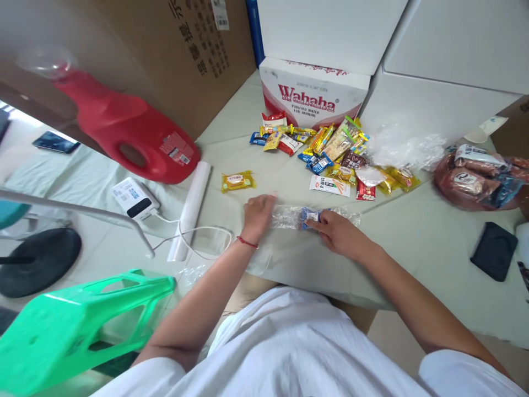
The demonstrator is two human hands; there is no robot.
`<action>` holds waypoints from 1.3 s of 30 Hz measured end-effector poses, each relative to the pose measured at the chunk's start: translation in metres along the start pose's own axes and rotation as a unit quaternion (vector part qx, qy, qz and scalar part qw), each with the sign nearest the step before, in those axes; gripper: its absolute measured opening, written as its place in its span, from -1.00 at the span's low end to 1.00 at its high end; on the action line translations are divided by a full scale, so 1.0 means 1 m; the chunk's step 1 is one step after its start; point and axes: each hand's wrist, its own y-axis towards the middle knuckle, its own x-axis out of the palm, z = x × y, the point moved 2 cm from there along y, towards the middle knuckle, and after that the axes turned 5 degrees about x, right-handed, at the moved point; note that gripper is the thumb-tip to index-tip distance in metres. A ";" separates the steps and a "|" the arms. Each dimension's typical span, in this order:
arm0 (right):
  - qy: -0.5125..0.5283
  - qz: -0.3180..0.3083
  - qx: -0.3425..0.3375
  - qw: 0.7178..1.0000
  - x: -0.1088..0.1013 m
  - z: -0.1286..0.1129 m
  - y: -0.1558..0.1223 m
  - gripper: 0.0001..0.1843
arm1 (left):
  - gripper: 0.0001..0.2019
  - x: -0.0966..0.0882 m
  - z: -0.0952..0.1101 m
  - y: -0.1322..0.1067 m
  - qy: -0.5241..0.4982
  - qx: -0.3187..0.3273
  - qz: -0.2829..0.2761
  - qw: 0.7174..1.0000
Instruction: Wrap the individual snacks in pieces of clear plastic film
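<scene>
A clear plastic bag (285, 216) lies stretched flat on the cloth-covered table in front of me. My left hand (258, 214), with a red cord at the wrist, is closed at the bag's left end, its fingertips partly hidden. On the bag's right part is a small blue snack packet (309, 217), and the fingers of my right hand (339, 232) grip its right side. Whether the packet is inside the bag or on top of it, I cannot tell. A yellow-wrapped snack (238, 181) lies alone beyond my left hand.
Behind the bag is a pile of wrapped snacks (326, 143), before a Wahaba-style white carton (314, 94). Crumpled clear plastic (407, 148) and a filled reddish bag (467, 184) lie right. Leftward are a red jug (136, 135), a white roll (190, 212), a cabled white device (134, 197) and a green stool (78, 314).
</scene>
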 end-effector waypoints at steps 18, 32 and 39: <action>0.161 0.116 0.152 0.968 -0.006 0.014 -0.029 -0.59 | -0.63 0.065 0.092 -0.009 0.111 0.001 0.000 0.994; 0.446 0.158 0.346 0.811 0.023 -0.003 -0.038 -0.59 | -0.73 0.092 0.108 -0.032 0.216 0.125 -0.010 0.968; 0.644 0.190 0.378 0.637 0.041 -0.025 -0.067 -0.33 | -0.37 0.110 0.092 -0.055 0.036 0.319 -0.080 0.944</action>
